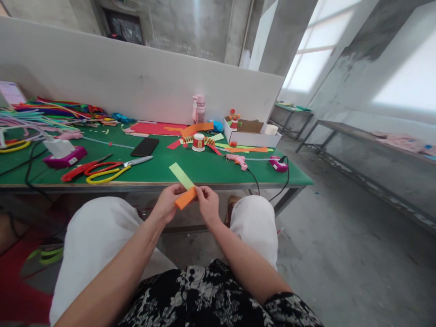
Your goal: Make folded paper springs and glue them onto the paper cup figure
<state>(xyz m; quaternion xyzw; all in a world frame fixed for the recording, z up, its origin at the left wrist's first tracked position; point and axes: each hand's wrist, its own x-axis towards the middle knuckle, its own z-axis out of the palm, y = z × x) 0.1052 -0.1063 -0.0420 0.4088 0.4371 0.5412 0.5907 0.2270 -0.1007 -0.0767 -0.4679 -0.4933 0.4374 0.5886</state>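
Observation:
Between my hands, just in front of the table's near edge, a light green paper strip [181, 175] and an orange paper strip [185, 198] cross at an angle, joined at their ends. My left hand [167, 200] is closed on the strips from the left. At the overlap, my right hand [208, 202] pinches them between thumb and fingers. Beyond them on the table stands a red and white paper cup [198, 142] with folded paper springs [210, 141] sticking out at both sides.
Scissors [116, 171], a red-handled cutter [80, 170] and a black phone [145, 147] lie left. A pink glue gun [237, 160] lies right, near a purple power socket [278, 164]. A white box [252, 134], a pink bottle [199, 109] and pipe cleaners [64, 110] are farther back.

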